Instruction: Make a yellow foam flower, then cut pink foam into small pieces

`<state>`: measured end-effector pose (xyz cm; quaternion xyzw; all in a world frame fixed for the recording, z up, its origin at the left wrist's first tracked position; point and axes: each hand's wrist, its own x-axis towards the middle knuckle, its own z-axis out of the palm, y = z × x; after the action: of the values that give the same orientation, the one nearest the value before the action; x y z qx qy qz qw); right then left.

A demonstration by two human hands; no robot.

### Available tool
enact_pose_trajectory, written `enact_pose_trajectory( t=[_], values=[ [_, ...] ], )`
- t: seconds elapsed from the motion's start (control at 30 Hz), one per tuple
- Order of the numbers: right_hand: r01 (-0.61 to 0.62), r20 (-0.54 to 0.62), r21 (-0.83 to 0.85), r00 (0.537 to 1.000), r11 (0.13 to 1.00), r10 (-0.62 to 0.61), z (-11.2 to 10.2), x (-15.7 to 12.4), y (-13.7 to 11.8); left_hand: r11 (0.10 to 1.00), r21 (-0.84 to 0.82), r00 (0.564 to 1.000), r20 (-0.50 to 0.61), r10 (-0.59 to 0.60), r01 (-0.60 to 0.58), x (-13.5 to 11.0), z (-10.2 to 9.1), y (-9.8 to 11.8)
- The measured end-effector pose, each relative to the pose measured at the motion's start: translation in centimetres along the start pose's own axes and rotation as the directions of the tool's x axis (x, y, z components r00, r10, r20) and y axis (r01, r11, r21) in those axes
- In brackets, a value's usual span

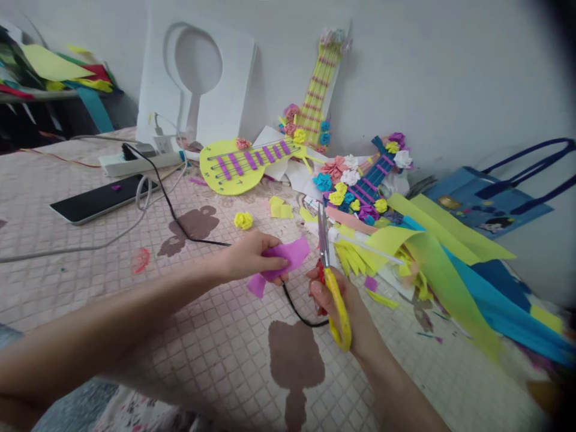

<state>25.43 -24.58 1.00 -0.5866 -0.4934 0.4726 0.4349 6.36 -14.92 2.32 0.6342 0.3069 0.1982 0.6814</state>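
The left hand [246, 257] pinches a thin purple paper piece [296, 254], jutting past its thumb; right of this paper, the right hand [353, 309] curls its fingers around yellow-and-red-handled metal scissors [334, 294].

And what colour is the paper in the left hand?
The paper is pinkish purple, head view.
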Motion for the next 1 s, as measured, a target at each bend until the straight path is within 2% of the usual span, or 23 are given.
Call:
enact_pose_trajectory(
  t=[0.13, 0.3, 0.37, 0.5, 0.6, 0.8, 1.0],
  values=[
    [0.019, -0.061, 0.03, 0.998, 0.999, -0.018, 0.4, 0.0, -0.5, 0.993, 0.113, 0.999, 0.034, 0.024, -0.027, -0.2, 1.1, -0.7],
    [0.043, -0.098, -0.013, 0.994, 0.999, -0.044, 0.3, 0.1, -0.5, 0.965, 0.254, 0.997, 0.058, 0.05, -0.063, -0.5, 2.0, -1.3],
    [0.064, -0.097, -0.025, 0.993, 0.998, -0.067, 0.1, 0.2, -0.2, 0.972, 0.23, 0.997, 0.078, 0.026, -0.043, -0.5, 2.0, -1.3],
    [0.121, -0.126, -0.014, 0.984, 0.993, -0.122, -0.1, 0.4, 0.2, 0.996, 0.054, 0.981, 0.176, -0.077, 0.069, -0.2, 1.7, -1.1],
    [0.137, -0.129, 0.0, 0.982, 0.991, -0.136, -0.4, 0.4, 0.2, 0.993, -0.03, 0.97, 0.219, -0.107, 0.117, 0.0, 1.4, -1.0],
    [0.103, -0.078, 0.065, 0.992, 0.993, -0.098, -0.6, 0.2, 0.0, 0.992, -0.039, 0.969, 0.22, -0.109, 0.121, 0.3, 0.8, -1.2],
    [0.111, -0.04, 0.056, 0.993, 0.992, -0.109, -0.7, 0.1, 0.3, 0.996, 0.018, 0.977, 0.192, -0.089, 0.087, 0.4, 0.9, -1.5]
  ],
)
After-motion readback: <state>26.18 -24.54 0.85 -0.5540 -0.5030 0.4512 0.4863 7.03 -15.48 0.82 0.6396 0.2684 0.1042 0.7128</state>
